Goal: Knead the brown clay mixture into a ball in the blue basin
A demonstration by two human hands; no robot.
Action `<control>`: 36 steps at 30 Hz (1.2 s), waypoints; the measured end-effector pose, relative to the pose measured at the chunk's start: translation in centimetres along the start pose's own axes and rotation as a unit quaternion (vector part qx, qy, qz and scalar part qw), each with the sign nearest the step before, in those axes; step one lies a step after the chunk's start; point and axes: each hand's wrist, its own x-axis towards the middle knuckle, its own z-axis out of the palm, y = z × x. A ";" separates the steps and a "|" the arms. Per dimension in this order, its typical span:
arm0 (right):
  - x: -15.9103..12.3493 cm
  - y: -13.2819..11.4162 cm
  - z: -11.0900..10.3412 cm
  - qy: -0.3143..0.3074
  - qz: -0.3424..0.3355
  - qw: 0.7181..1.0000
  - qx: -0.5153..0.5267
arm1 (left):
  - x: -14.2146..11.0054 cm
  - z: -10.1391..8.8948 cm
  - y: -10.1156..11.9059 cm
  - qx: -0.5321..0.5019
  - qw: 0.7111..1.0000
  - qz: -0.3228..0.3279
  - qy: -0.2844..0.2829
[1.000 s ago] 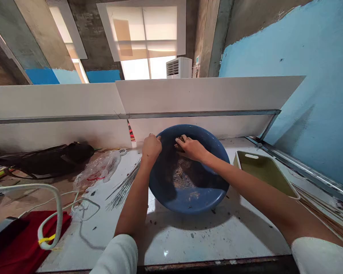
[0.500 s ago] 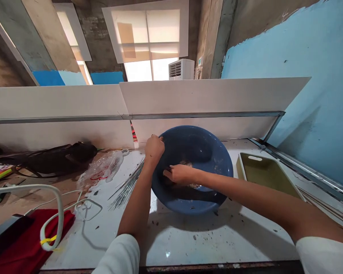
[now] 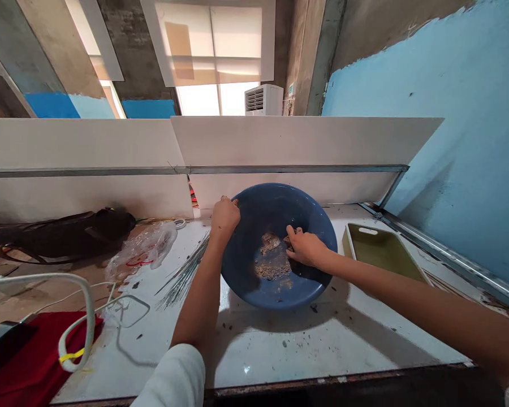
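Note:
A blue plastic basin (image 3: 275,291) sits on the white table, tipped toward me, with grey-brown crumbly material (image 3: 272,261) in its bottom. My left hand (image 3: 225,217) grips the basin's far left rim with curled fingers. Inside the basin on the right, my right hand (image 3: 304,246) is cupped with its fingers pressed into the crumbly material. A bundle of thin metal sticks (image 3: 185,274) lies on the table just left of the basin, beside my left forearm.
An olive-green tray (image 3: 379,251) lies right of the basin. At left are a crumpled clear plastic bag (image 3: 143,251), a black bag (image 3: 68,233), white cords (image 3: 87,308) and a red cloth (image 3: 34,362). White partition boards (image 3: 280,147) stand behind; a blue wall (image 3: 449,124) is at right.
My right hand swept from the basin's far side down to its lower left, then across to the right side. The material now lies exposed in the bottom. My left hand stayed on the rim.

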 end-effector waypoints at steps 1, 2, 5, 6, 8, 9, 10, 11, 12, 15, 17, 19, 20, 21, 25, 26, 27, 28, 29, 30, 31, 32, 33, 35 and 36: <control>-0.3 -0.2 0.5 -0.008 0.002 1.000 0.014 | -0.1 0.1 0.1 -0.002 1.000 -0.003 0.002; -0.6 -0.6 1.1 -0.012 -0.004 1.000 0.027 | -0.2 0.2 0.2 -0.003 1.000 -0.006 0.005; -0.9 -1.9 2.4 -0.016 -0.040 0.998 0.048 | -0.6 0.4 0.5 0.003 1.000 -0.007 0.016; -0.9 -2.2 2.8 -0.013 -0.044 0.998 0.052 | -0.8 0.3 0.6 0.007 1.000 -0.005 0.021; -0.7 -2.7 3.4 -0.014 -0.032 0.997 0.067 | -1.3 0.2 1.0 0.018 0.999 0.000 0.027; -0.6 -2.8 3.7 -0.014 -0.021 0.997 0.079 | -1.6 0.1 1.2 0.023 0.999 0.004 0.028; -0.6 -2.9 4.0 -0.013 -0.010 0.996 0.090 | -1.9 -0.1 1.5 0.028 0.999 0.009 0.029; -0.6 -3.0 4.2 -0.012 0.000 0.995 0.102 | -2.3 -0.2 1.8 0.033 0.999 0.012 0.032; -0.6 -3.1 4.4 -0.012 0.006 0.993 0.115 | -2.6 -0.3 2.1 0.036 0.999 0.016 0.034; -1.0 -4.0 4.7 -0.009 -0.003 0.988 0.156 | -3.4 -0.3 2.7 0.038 0.998 0.026 0.041; -1.2 -4.8 4.7 -0.010 -0.011 0.983 0.182 | -3.6 -0.3 2.9 0.035 0.998 0.031 0.042; -1.2 -5.4 4.6 -0.010 -0.012 0.980 0.200 | -3.6 -0.2 2.9 0.035 0.998 0.031 0.045; -1.2 -5.6 4.5 -0.012 -0.010 0.978 0.207 | -3.6 -0.2 2.9 0.036 0.998 0.033 0.046; -1.1 -5.7 4.5 -0.014 -0.008 0.977 0.212 | -3.5 -0.3 2.9 0.036 0.998 0.033 0.046; -0.6 -6.0 4.1 -0.017 -0.033 0.974 0.226 | -3.5 -0.7 2.9 0.037 0.998 0.036 0.036; -0.5 -6.2 4.0 -0.018 -0.048 0.972 0.230 | -3.5 -0.7 2.9 0.036 0.998 0.034 0.036; -0.4 -6.4 3.7 -0.020 -0.063 0.970 0.235 | -3.5 -0.7 3.0 0.034 0.998 0.033 0.038; -0.2 -6.6 3.5 -0.023 -0.076 0.968 0.239 | -3.5 -0.7 3.0 0.032 0.998 0.036 0.042; -0.1 -6.8 3.3 -0.027 -0.087 0.966 0.242 | -3.5 -0.6 3.0 0.031 0.998 0.040 0.046; 0.1 -7.0 3.1 -0.030 -0.095 0.965 0.242 | -3.4 -0.4 3.0 0.030 0.997 0.045 0.048; 0.4 -7.2 2.9 -0.034 -0.103 0.965 0.240 | -3.3 -0.3 2.9 0.031 0.997 0.049 0.049; 0.7 -7.3 2.7 -0.039 -0.111 0.964 0.237 | -3.1 -0.1 2.9 0.033 0.997 0.050 0.047; 1.1 -7.4 2.6 -0.043 -0.120 0.964 0.234 | -3.0 0.0 2.8 0.034 0.997 0.048 0.045; 2.1 -7.6 2.4 -0.047 -0.141 0.961 0.232 | -2.8 0.3 2.7 0.035 0.997 0.044 0.045; 2.6 -7.7 2.4 -0.047 -0.154 0.959 0.232 | -2.6 0.4 2.6 0.034 0.997 0.044 0.047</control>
